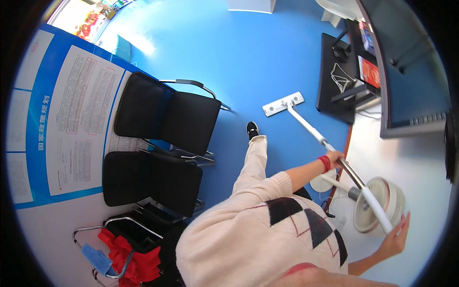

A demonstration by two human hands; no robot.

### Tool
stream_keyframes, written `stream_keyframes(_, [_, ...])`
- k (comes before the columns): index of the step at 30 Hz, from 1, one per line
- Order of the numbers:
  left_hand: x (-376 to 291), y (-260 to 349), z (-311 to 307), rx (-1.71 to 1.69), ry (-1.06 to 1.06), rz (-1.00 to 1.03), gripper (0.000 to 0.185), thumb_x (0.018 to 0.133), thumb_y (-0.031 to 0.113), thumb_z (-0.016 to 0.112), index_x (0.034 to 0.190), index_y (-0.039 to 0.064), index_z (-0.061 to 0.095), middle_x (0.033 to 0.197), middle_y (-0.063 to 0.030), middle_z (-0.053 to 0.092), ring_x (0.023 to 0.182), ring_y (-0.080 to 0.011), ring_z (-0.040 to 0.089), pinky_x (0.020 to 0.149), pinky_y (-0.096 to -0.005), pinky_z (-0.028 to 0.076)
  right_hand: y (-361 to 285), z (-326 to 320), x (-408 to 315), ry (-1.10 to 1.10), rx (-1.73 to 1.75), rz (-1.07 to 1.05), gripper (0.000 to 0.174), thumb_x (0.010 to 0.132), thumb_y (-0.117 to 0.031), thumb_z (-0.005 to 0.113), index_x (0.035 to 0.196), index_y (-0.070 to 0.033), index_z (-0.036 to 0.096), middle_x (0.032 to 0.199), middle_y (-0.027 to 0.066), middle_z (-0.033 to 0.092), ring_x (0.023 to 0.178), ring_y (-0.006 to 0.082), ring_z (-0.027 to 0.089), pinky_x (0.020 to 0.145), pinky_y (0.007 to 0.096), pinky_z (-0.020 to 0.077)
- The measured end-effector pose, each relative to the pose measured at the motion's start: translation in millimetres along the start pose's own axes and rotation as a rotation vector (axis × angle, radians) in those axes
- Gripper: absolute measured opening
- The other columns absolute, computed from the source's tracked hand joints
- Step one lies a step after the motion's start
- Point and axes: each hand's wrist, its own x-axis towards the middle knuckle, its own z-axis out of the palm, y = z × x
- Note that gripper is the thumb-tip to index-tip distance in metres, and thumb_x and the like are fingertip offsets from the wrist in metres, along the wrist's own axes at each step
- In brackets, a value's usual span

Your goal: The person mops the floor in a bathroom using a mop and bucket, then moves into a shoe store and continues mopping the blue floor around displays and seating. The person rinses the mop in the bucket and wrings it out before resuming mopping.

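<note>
A flat mop stands slanted across the right half of the view, its white rectangular head (278, 107) on the blue floor (222, 50). The mop's pole (306, 125) is white with a bare metal stretch. My left hand (334, 159), with red bands at the wrist, grips the pole about midway. My right hand (394, 241) holds its top end, with some fingers stretched out along it. Whether a cloth lies under the mop head is hidden. One black shoe (252, 130) of mine is near the mop head.
Black chairs (192, 122) with metal frames line the left wall. Red cloth (132, 258) and a blue cloth (96, 259) lie on a chair at lower left. A standing fan (371, 204) is close beside the pole. A black shelf (330, 79) and a large screen (412, 71) are at right.
</note>
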Motion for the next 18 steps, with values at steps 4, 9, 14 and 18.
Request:
stream_keyframes(4, [-9, 58, 37, -0.033, 0.017, -0.081, 0.017, 0.076, -0.004, 0.046, 0.091, -0.002, 0.039, 0.084, -0.0194, 0.052, 0.081, -0.0409, 0.060, 0.075, -0.0621, 0.048, -24, 9, 51, 0.094, -0.021, 0.158, 0.029, 0.094, -0.025, 0.044, 0.119, -0.020, 0.058, 0.075, 0.0046, 0.063, 0.064, 0.0121, 0.058, 0.060, 0.0262, 0.0464])
stream_keyframes(9, [-52, 164, 76, -0.036, 0.018, -0.120, 0.015, 0.077, -0.003, 0.047, 0.089, -0.003, 0.038, 0.085, -0.0191, 0.053, 0.081, -0.0365, 0.061, 0.076, -0.0570, 0.051, -109, 25, 126, 0.144, -0.043, 0.210, 0.029, 0.095, -0.028, 0.043, 0.119, -0.023, 0.058, 0.067, 0.0008, 0.056, 0.058, 0.0088, 0.047, 0.055, 0.0233, 0.0408])
stream_keyframes(14, [-62, 281, 94, -0.109, 0.089, -0.005, 0.023, 0.076, -0.005, 0.049, 0.091, -0.003, 0.032, 0.083, -0.0225, 0.052, 0.076, -0.0398, 0.062, 0.072, -0.0623, 0.049, -203, 79, 201, 0.258, 0.102, -0.066, 0.029, 0.095, -0.027, 0.043, 0.118, -0.020, 0.058, 0.062, -0.0021, 0.050, 0.057, 0.0052, 0.043, 0.052, 0.0207, 0.0371])
stream_keyframes(18, [-44, 405, 59, -0.095, 0.192, 0.175, 0.023, 0.075, -0.006, 0.048, 0.093, -0.004, 0.033, 0.080, -0.0229, 0.053, 0.072, -0.0403, 0.062, 0.067, -0.0591, 0.052, -288, 170, 227, 0.040, 0.285, 0.040, 0.026, 0.093, -0.022, 0.046, 0.113, -0.018, 0.062, 0.056, 0.0000, 0.050, 0.053, 0.0076, 0.044, 0.050, 0.0250, 0.0374])
